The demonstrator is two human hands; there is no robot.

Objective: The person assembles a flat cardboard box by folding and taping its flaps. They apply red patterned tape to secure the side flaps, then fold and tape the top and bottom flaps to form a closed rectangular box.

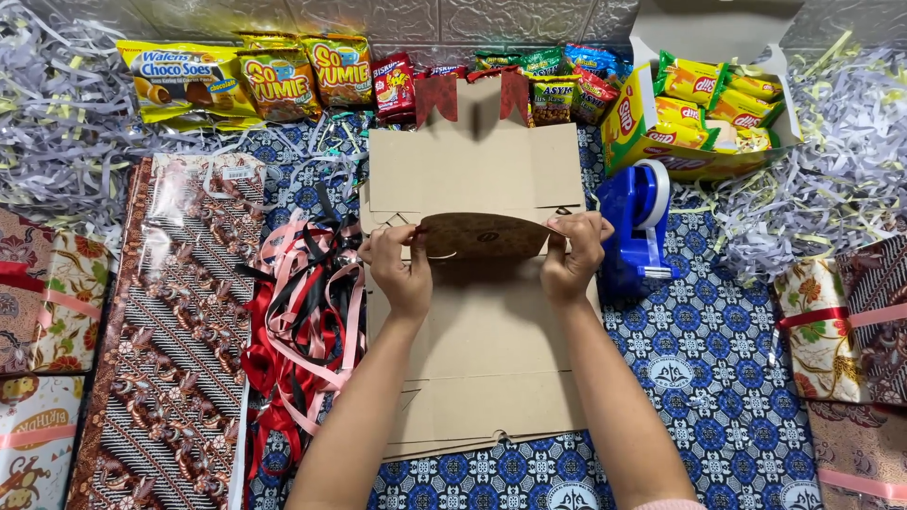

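A flat, unfolded cardboard box [477, 349] lies in the middle on a blue patterned cloth [718, 349]. Both hands pinch a curved brown flap [482, 236] of it and bend it up. My left hand [402, 269] grips the flap's left end, and my right hand [572, 255] grips its right end. The box's far panel [472, 165] lies flat beyond the flap, ending in two dark red tabs [436, 97].
A pile of red, pink and black ribbons [302, 321] lies left of the box, beside brown patterned wrapping paper [175, 321]. A blue tape dispenser [638, 222] stands right of it. Snack packets [283, 80] line the back, with a yellow carton [652, 127] of packets. Wrapped boxes [841, 321] and shredded paper [850, 161] flank both sides.
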